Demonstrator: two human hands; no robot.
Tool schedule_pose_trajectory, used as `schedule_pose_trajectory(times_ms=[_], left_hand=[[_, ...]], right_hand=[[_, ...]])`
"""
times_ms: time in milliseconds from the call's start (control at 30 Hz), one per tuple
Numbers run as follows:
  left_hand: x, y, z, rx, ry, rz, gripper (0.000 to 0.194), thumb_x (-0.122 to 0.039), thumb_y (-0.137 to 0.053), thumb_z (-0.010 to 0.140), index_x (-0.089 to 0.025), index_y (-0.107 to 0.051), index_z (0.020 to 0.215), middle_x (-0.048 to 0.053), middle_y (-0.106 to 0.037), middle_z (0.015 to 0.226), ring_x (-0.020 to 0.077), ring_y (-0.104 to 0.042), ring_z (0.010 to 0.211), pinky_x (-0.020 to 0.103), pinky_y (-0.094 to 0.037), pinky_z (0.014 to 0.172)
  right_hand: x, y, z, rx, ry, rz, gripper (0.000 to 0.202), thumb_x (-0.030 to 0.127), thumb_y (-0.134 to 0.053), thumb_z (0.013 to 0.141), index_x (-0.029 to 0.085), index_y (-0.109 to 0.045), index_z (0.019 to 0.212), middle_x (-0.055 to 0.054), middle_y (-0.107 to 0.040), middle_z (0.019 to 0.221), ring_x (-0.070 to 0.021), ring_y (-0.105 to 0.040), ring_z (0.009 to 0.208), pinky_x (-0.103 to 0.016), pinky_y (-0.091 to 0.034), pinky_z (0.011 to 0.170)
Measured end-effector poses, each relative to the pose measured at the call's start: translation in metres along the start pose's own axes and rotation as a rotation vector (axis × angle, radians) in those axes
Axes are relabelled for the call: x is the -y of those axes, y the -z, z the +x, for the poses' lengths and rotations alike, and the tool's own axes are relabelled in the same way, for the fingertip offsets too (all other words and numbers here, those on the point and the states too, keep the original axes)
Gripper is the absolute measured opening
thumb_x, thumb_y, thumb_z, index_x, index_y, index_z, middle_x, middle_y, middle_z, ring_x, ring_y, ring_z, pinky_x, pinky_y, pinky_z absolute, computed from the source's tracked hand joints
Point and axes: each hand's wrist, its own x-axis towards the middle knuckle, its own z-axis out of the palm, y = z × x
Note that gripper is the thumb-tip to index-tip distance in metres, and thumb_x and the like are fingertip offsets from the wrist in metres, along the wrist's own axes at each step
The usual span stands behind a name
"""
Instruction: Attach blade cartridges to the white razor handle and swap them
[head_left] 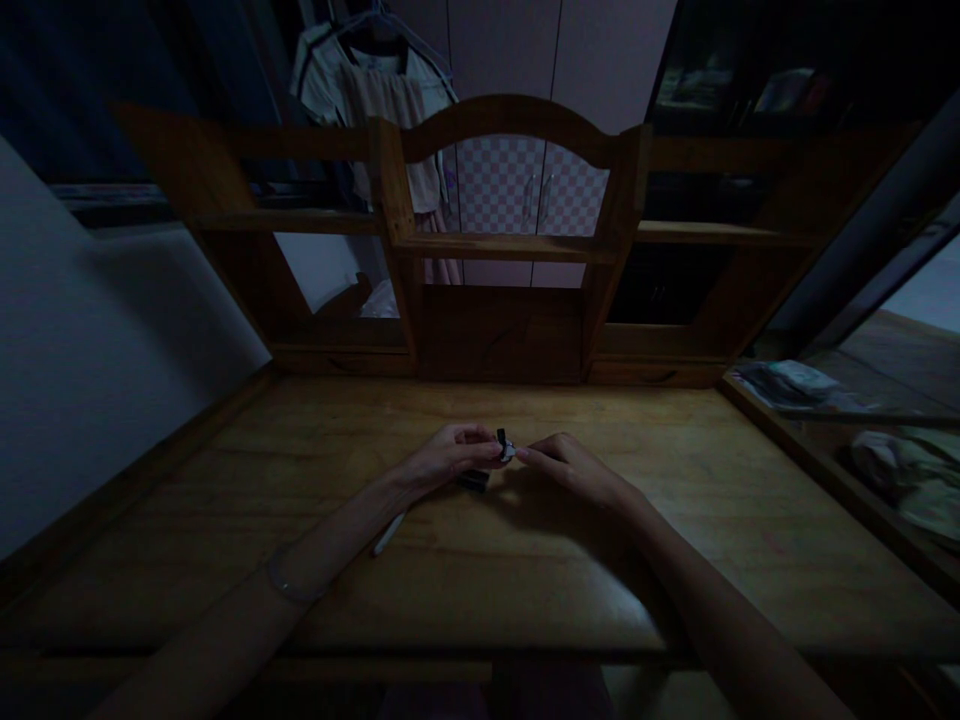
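My left hand [452,452] pinches a small black-and-white object [508,452] between thumb and fingertips, above the middle of the desk. A dark strip sticks up from this object; its exact kind is too small to make out. From the other side my right hand [570,463] is closed, with thumb and forefinger at the object's white end. Under the left hand, a small black block-like thing [474,481] lies on the desk, partly covered. A thin white stick-like item [388,534] rests beside the left forearm, its far end hidden.
The wooden desk [360,420] carries a shelf unit [502,247] along its back edge. A white wall [112,330] borders the left side. On the right, a lower surface holds plastic-wrapped things [799,378] and cloth [919,480]. Clothes [390,100] hang behind. The room is dim.
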Motion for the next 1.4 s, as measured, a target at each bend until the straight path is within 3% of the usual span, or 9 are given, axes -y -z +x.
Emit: schedule_pose_trajectory(times_ms=[200,567,900,1400], left_hand=[[-0.002,0.001,-0.001,-0.039,0.013,0.008,0.03,-0.025,-0.079,0.065,-0.012,-0.061,0.086,0.005,-0.067,0.083,0.0131,-0.064,0.075,0.027,-0.049,0.074],[0.003,0.008,0.004,-0.013,-0.03,-0.012,0.024,-0.026,-0.077,0.069,-0.01,-0.063,0.08,0.006,-0.068,0.084,0.013,-0.064,0.076,0.024,-0.049,0.073],[-0.003,0.005,-0.001,-0.017,0.02,-0.024,0.052,-0.024,-0.077,0.069,-0.014,-0.056,0.116,0.012,-0.069,0.099,0.0177,-0.066,0.084,0.027,-0.05,0.073],[-0.001,0.016,0.003,-0.072,-0.001,-0.072,0.036,-0.021,-0.074,0.073,-0.011,-0.067,0.106,0.011,-0.07,0.097,0.0135,-0.065,0.083,0.024,-0.046,0.081]], right_hand=[[0.0,-0.002,0.002,0.037,0.009,0.001,0.046,0.052,-0.042,0.09,0.015,-0.054,0.066,0.002,-0.043,0.059,-0.0099,-0.037,0.052,-0.024,-0.025,0.048],[0.0,-0.003,0.003,-0.031,-0.015,-0.057,0.051,0.056,-0.039,0.089,0.014,-0.058,0.069,0.001,-0.042,0.059,-0.0099,-0.035,0.052,-0.025,-0.023,0.049],[0.0,-0.006,0.004,-0.056,-0.059,-0.182,0.057,0.061,-0.035,0.089,0.014,-0.054,0.063,0.002,-0.04,0.057,-0.0091,-0.032,0.051,-0.025,-0.022,0.05],[0.0,-0.002,0.005,-0.045,-0.064,-0.131,0.055,0.061,-0.037,0.088,0.016,-0.049,0.059,0.003,-0.036,0.054,-0.0089,-0.031,0.05,-0.025,-0.022,0.049]])
